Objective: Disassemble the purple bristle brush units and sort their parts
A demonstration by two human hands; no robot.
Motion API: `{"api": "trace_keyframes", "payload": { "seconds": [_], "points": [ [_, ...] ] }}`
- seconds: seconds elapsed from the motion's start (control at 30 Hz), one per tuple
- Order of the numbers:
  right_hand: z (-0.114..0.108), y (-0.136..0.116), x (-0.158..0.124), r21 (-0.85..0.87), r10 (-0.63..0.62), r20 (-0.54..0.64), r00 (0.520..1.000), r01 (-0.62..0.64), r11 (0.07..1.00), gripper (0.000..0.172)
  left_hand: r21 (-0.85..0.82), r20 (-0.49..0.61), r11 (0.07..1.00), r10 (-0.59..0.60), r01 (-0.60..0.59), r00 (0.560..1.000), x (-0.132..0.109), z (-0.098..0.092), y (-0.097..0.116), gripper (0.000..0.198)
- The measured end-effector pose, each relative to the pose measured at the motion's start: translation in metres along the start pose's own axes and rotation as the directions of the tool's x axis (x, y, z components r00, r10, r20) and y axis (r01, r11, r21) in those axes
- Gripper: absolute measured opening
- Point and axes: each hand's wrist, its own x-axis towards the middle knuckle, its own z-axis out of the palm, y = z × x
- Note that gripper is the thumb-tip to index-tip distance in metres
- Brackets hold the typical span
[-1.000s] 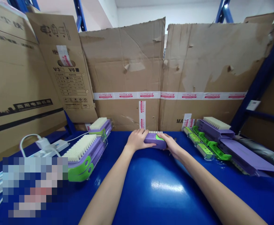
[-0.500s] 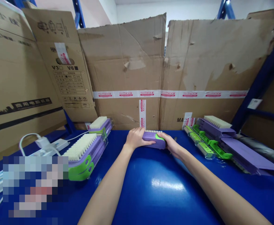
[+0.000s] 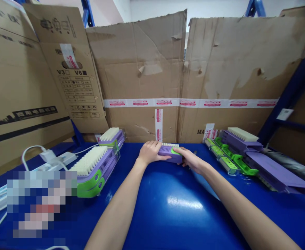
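Note:
A small purple brush (image 3: 168, 152) with a green tab and white bristles lies on the blue table (image 3: 168, 215), close to the cardboard wall. My left hand (image 3: 149, 152) wraps round its left end, fingers curled over the top. My right hand (image 3: 190, 158) grips its right end, thumb on the green tab. Both arms reach straight forward across the table.
Two purple-and-green brushes (image 3: 95, 166) in clear packs lie at the left. More brushes and purple sleeves (image 3: 242, 152) lie at the right. A white power strip and cables (image 3: 56, 158) sit far left. Cardboard sheets (image 3: 181, 80) wall the back.
The view has tilted slightly, so everything sits a bit lower and farther. Both hands stay on the small brush, which has barely shifted.

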Motion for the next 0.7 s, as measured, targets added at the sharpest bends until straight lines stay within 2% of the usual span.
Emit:
{"api": "trace_keyframes", "payload": {
  "seconds": [0.17, 0.37, 0.5, 0.6, 0.7],
  "points": [
    [-0.004, 0.0, -0.001, 0.099, 0.024, 0.079, 0.997, -0.032, 0.995, 0.042, 0.078, 0.053, 0.997, 0.001, -0.005, 0.999, -0.001, 0.0, -0.001, 0.06],
    [0.001, -0.001, 0.002, 0.089, 0.059, -0.041, 0.997, -0.055, 0.994, 0.039, 0.185, 0.088, 0.982, 0.023, -0.039, 0.996, -0.001, 0.0, -0.001, 0.063],
    [0.005, -0.001, 0.003, 0.096, 0.07, -0.071, 0.995, -0.063, 0.993, 0.038, 0.192, 0.091, 0.981, 0.007, -0.025, 0.996, 0.0, -0.001, -0.002, 0.06],
    [0.002, -0.002, 0.001, 0.202, 0.068, -0.012, 0.998, -0.064, 0.977, 0.037, 0.163, 0.034, 0.984, -0.075, 0.068, 0.997, -0.002, -0.004, -0.007, 0.053],
    [-0.001, -0.007, -0.003, 0.373, 0.039, 0.08, 0.996, -0.066, 0.925, 0.043, 0.129, -0.093, 0.952, -0.268, 0.279, 0.959, -0.006, -0.008, -0.018, 0.044]
  ]
}}
